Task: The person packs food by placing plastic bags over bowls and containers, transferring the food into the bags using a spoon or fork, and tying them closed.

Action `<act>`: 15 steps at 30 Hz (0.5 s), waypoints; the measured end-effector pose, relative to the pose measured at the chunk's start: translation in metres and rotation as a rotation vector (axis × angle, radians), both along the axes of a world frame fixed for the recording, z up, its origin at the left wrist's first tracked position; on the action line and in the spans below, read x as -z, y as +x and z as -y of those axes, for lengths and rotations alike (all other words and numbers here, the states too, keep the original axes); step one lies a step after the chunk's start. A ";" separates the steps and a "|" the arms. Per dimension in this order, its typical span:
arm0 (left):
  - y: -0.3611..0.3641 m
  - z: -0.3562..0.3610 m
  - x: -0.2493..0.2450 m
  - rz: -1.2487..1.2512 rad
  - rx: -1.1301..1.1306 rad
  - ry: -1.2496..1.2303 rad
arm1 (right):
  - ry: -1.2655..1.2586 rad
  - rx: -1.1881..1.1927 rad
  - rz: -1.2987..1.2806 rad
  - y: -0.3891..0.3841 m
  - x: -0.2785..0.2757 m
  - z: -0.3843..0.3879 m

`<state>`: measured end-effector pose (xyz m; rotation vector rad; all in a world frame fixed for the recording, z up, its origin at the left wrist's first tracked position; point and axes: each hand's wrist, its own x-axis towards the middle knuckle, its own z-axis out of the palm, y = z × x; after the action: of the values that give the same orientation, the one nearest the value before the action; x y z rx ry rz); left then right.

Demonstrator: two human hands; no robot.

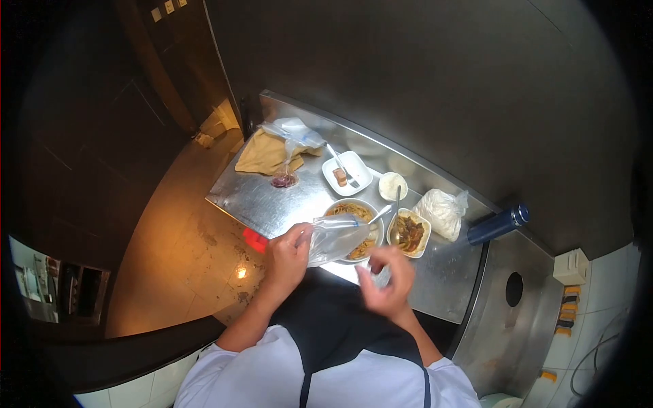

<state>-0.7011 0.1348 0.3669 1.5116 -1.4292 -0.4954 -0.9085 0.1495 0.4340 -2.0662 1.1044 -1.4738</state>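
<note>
My left hand (pixel 287 255) is closed on the edge of a clear plastic bag (pixel 333 241). The bag hangs over a round white bowl (pixel 381 234) of noodles and covers part of it; a spoon (pixel 381 213) rests in that bowl. To the right of the bag, my right hand (pixel 391 282) is slightly blurred, its fingers curled and the thumb apart from them, with nothing visible held. Just beyond it stands a squarish white bowl (pixel 427 231) of stew with vegetables, a utensil handle (pixel 398 196) sticking up from it.
Behind are a square white plate (pixel 358 165) with a brown piece (pixel 340 177) and a small bowl (pixel 393 186) of white food. A knotted bag (pixel 442 214) and a blue bottle (pixel 500 224) stand right; a tan cloth (pixel 262 155) and a bag with dark red contents (pixel 284 181) lie left.
</note>
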 end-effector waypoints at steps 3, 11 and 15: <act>-0.015 0.007 -0.011 0.010 0.039 -0.102 | 0.168 -0.131 -0.034 0.020 0.004 0.002; -0.034 0.000 -0.003 0.239 0.390 -0.306 | 1.152 -0.372 0.794 0.063 0.079 0.080; -0.036 0.000 0.010 0.208 0.551 -0.309 | 0.879 -0.611 0.867 0.075 0.142 0.105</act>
<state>-0.7367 0.1348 0.3571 0.9352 -1.9963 -0.4230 -0.8334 0.0442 0.2919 -0.8590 0.5117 -1.0640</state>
